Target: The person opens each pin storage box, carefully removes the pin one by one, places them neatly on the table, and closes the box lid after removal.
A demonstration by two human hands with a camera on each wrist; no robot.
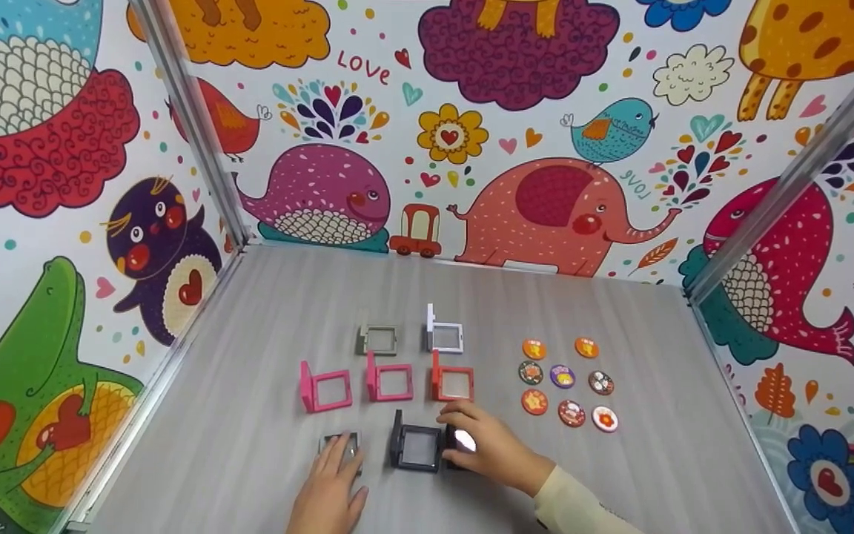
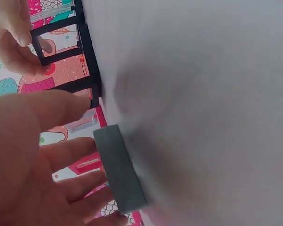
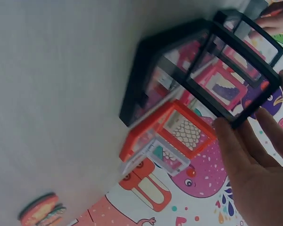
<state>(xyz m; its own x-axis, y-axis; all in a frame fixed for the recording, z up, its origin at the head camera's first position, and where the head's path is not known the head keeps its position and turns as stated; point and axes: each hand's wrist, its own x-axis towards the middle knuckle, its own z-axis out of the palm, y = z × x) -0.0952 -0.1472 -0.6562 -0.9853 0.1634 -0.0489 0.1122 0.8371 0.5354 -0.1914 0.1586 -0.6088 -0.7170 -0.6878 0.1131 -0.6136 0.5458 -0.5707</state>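
On the table at the front left, my left hand (image 1: 329, 486) rests its nearly straight fingers on a grey square case (image 2: 120, 169) that lies folded flat. Its thumb is stretched out apart from the case. My right hand (image 1: 494, 445) holds the raised lid of a black hinged frame (image 3: 247, 52) by its edges, thumb on one side and fingers on the other. That frame stands open, partly hidden by the hand in the head view. Just left of it, between both hands, is another open black frame (image 1: 419, 448).
Behind the hands stand open hinged frames: two pink ones (image 1: 331, 389) (image 1: 394, 382), a red one (image 1: 456, 382), a grey one (image 1: 380, 340) and a white one (image 1: 448, 337). Several round badges (image 1: 562, 376) lie at right. Printed walls with metal posts (image 1: 197, 126) enclose the table.
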